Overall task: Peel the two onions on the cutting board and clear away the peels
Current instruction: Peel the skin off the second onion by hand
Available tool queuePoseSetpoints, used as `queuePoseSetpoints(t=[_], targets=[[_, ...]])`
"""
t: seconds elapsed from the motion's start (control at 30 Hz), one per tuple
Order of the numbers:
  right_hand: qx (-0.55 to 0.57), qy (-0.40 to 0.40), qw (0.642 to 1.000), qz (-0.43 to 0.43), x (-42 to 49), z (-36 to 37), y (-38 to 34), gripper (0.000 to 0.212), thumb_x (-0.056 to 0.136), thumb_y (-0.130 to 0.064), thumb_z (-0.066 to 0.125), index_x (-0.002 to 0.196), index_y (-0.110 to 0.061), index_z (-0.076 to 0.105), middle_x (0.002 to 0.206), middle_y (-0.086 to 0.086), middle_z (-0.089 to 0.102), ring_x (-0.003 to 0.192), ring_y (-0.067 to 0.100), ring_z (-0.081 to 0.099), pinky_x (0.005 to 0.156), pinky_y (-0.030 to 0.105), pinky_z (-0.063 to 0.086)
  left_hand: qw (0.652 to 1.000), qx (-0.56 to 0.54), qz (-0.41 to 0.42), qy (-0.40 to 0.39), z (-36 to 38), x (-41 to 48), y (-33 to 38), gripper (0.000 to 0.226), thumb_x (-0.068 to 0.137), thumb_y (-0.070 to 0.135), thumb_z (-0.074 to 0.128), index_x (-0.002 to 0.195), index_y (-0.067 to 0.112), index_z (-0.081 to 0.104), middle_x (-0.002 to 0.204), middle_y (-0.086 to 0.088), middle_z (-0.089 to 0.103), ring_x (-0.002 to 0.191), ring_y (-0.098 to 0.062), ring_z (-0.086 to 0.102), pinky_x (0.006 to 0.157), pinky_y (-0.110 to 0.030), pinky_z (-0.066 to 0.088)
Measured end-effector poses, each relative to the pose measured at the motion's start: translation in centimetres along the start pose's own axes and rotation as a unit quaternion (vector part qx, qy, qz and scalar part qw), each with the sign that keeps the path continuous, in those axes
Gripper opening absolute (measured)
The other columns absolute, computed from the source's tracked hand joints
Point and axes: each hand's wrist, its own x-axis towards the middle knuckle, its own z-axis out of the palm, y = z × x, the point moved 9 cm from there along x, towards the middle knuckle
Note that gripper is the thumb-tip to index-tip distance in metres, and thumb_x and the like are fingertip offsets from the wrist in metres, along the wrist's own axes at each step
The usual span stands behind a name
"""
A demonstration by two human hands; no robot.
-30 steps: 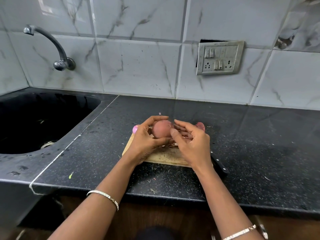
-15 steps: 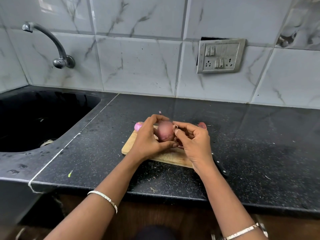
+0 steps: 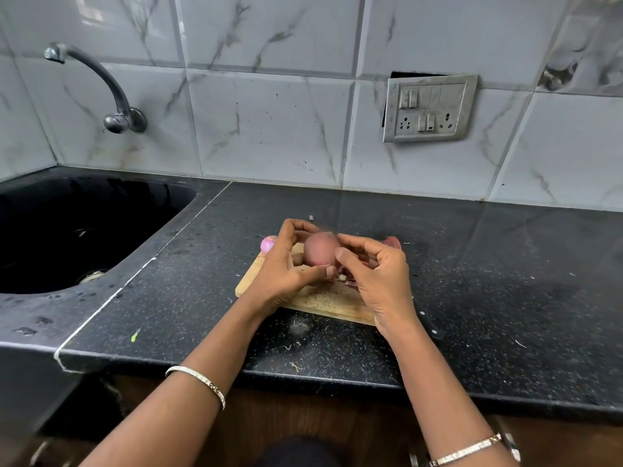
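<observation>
A pinkish onion (image 3: 321, 248) is held just above the wooden cutting board (image 3: 323, 299). My left hand (image 3: 286, 267) wraps around its left side, thumb underneath. My right hand (image 3: 374, 274) touches the onion's right side with thumb and fingertips, fingers curled. A second onion (image 3: 268, 243) peeks out behind my left hand at the board's far left corner. Reddish peels (image 3: 392, 242) lie behind my right hand at the board's far right.
A dark knife handle (image 3: 429, 326) lies on the black counter right of the board, partly behind my right wrist. A black sink (image 3: 84, 230) with a tap (image 3: 101, 85) is at left. Small scraps dot the counter near the front edge.
The onion has been turned between both hands and my right fingers have shifted on its right side. The view has moved slightly.
</observation>
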Motion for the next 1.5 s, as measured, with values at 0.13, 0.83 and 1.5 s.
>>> queuePoseSetpoints(t=[0.13,0.83,1.5], targets=[[-0.023,-0.022,0.999,-0.007,0.0,0.5,0.1,0.031,0.085,-0.007,0.078,0.115,-0.01,0.075,0.106,0.0,0.077,0.097,0.007,0.073,0.09,0.037,0.06,1.0,0.005,0.001,0.001,0.0,0.1,-0.3,0.08,0.066,0.014,0.091,0.134,0.019,0.049,0.136,-0.007,0.055,0.102,-0.024,0.073,0.085,-0.033,0.061],[-0.22,0.024,0.959,-0.174,-1.2,0.4,-3.2,0.017,0.082,0.002,0.072,0.097,-0.003,0.08,0.072,-0.007,0.072,0.066,-0.014,0.058,0.061,0.007,0.044,0.999,0.042,-0.004,0.021,-0.3,0.2,-0.4,0.072,0.064,0.009,0.096,0.125,0.014,0.057,0.125,-0.014,0.064,0.097,-0.025,0.075,0.081,-0.03,0.061],[-0.272,0.056,0.929,-0.244,-1.4,0.8,-3.6,0.005,0.078,-0.009,0.077,0.079,-0.014,0.078,0.076,-0.005,0.072,0.069,0.008,0.064,0.069,0.025,0.051,0.977,0.176,0.073,0.092,-0.9,-0.1,1.1,0.065,0.068,0.007,0.091,0.116,0.007,0.048,0.11,-0.003,0.058,0.093,0.01,0.057,0.075,-0.009,0.047]])
